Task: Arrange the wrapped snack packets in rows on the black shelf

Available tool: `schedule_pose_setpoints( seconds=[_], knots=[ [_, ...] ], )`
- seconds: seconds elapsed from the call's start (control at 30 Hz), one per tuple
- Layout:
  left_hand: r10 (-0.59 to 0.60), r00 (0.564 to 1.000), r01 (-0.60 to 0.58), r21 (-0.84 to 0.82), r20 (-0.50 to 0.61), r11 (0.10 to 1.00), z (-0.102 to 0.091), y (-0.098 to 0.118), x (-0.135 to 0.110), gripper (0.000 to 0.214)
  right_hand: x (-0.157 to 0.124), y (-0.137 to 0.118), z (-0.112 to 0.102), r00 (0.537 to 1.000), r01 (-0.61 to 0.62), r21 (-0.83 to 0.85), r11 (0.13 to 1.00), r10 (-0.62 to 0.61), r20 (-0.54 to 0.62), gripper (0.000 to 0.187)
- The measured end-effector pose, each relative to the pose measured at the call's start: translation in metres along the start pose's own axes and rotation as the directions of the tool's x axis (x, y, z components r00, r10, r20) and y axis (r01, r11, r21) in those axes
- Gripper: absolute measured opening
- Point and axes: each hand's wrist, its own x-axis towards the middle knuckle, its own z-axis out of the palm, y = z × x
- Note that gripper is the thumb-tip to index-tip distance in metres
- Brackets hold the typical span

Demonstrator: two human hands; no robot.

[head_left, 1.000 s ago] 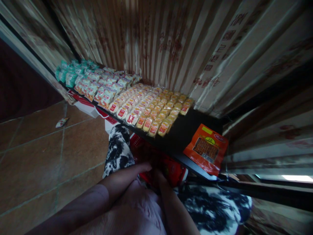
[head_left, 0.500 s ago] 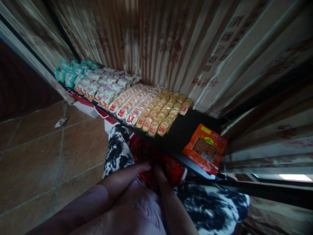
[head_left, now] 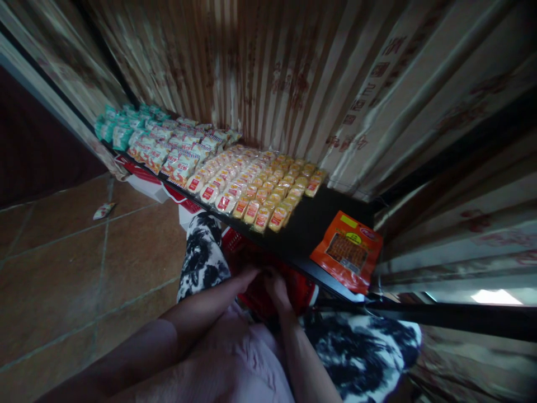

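Both hands meet over a red plastic basket (head_left: pixel 300 291) between my knees, partly beneath the black shelf edge. My left hand (head_left: pixel 249 275) reaches in from the left, fingers bent and closed in deep shadow. Close against it, my right hand (head_left: pixel 275 284) curls its fingers inward. Whatever lies between the fingertips is too dark to make out. Above the hands, on the black shelf (head_left: pixel 308 224), an orange snack bag (head_left: pixel 347 252) lies flat at the right. Rows of yellow-wrapped snack packets (head_left: pixel 279 215) and white-wrapped round snacks (head_left: pixel 225 200) stand to its left.
Further left on the shelf are white printed snack bags (head_left: pixel 180 163) and green bags (head_left: pixel 121 134). Pleated curtains (head_left: pixel 272 84) hang behind. Below the shelf stands a white box (head_left: pixel 146 187). A small packet (head_left: pixel 103 211) lies on the tiled floor (head_left: pixel 54 263).
My hands have drawn upward and closer together, the right hand rising from inside the basket. A bright red package beside it no longer shows. The view has shifted slightly.
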Motion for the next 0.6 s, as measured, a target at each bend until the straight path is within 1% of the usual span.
schedule_pose_setpoints(
  seconds=[0.13, 0.3, 0.43, 0.6],
  knots=[
    [-0.033, 0.992, 0.029, -0.037, -0.119, 0.999, -0.003, 0.004, -0.002, 0.009, -0.009, -0.01, -0.001, 1.0, 0.021, 0.063, 0.998, -0.02, -0.002, 0.034],
    [-0.021, 0.975, 0.005, -0.07, -0.22, 0.998, -0.007, 0.011, -0.006, 0.018, -0.014, -0.015, -0.005, 0.999, 0.034, 0.113, 0.993, -0.03, -0.039, 0.037],
    [-0.001, 0.969, -0.03, -0.123, -0.249, 0.992, -0.009, 0.018, -0.01, 0.017, -0.015, -0.008, -0.014, 0.997, -0.012, 0.117, 0.993, 0.021, -0.077, 0.042],
    [0.004, 0.975, -0.047, -0.188, -0.224, 0.981, -0.012, 0.022, -0.015, 0.018, -0.015, -0.004, -0.021, 0.99, -0.043, 0.104, 0.994, 0.057, -0.132, 0.044]
  ],
)
